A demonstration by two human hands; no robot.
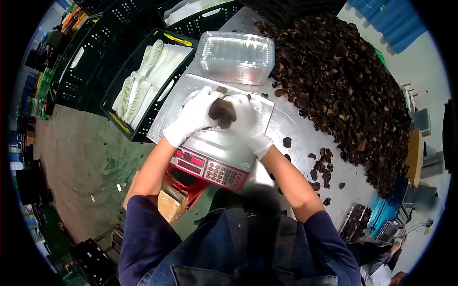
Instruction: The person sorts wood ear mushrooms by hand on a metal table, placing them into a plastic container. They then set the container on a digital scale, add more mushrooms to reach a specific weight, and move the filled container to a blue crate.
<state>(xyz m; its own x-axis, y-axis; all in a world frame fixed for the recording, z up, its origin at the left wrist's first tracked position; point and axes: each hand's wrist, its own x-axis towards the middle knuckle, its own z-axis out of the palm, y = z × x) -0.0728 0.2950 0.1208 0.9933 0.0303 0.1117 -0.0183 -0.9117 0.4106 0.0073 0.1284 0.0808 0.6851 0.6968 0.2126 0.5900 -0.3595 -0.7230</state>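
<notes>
White-gloved, gripping dark brown pieces [223, 113] with left hand [195, 113], unable to tell closure of blurred right hand [245, 118]; could drop some onto scale [217, 143] through slack grip.

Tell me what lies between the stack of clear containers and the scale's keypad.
The head view shows the metal pan there; over it, the left hand holds a dark piece, the blurred right hand alongside.

Dark brown pieces [222, 113] above the silver scale [214, 142]
Matte, irregular and bunched between left hand [194, 113] and right hand [245, 119]; a lighter brown one [221, 89] shows at the far side.
</notes>
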